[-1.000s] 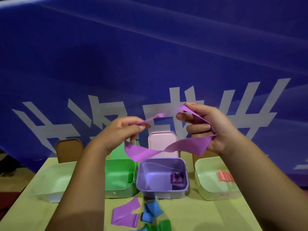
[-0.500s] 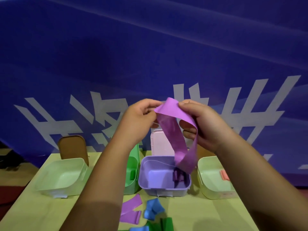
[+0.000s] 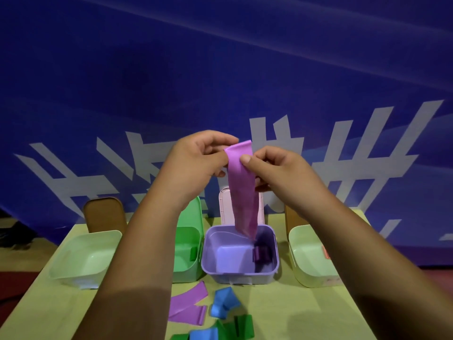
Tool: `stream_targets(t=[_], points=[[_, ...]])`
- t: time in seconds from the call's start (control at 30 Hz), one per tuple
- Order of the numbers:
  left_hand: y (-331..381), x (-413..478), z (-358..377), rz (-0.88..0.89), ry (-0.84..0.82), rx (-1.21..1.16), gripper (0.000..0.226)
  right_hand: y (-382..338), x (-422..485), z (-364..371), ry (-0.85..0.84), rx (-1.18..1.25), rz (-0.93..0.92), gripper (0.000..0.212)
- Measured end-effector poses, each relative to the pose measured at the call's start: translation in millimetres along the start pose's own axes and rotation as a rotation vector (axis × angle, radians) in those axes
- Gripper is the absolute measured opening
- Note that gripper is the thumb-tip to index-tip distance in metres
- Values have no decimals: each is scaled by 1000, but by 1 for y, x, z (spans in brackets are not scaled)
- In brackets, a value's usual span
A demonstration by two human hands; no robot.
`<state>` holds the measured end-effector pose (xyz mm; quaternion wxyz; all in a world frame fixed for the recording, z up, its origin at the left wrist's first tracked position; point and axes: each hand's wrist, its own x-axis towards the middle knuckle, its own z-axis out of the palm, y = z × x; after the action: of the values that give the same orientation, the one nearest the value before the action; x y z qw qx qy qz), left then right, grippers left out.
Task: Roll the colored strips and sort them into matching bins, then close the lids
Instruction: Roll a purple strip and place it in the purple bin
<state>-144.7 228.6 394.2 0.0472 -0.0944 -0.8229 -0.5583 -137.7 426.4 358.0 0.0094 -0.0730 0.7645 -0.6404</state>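
We see left hand (image 3: 196,163) and right hand (image 3: 277,170) pinching the top of a purple strip (image 3: 241,190) | it hangs over the purple bin (image 3: 240,276) | loose strips (image 3: 188,303) lie on the table (image 3: 282,312)

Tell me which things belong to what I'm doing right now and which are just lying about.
In use: held purple strip, left hand, right hand, purple bin.
Lying about: green bin, left pale bin, loose purple strip, blue strip, banner.
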Motion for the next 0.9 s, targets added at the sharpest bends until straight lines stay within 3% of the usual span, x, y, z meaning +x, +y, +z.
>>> stream_targets(t=[0.17,0.4,0.63,0.9], points=[[7,-8,-6,26,-63,41,23,-2,2,-1,21,-30,-46,23],[4,-17,-7,14,-108,71,35,2,1,0,1,-31,-46,21],[1,-17,2,33,81,128,17,4,1,4,-32,-7,-43,25],[7,-19,0,25,112,152,16,9,1,2,4,-197,-101,28]])
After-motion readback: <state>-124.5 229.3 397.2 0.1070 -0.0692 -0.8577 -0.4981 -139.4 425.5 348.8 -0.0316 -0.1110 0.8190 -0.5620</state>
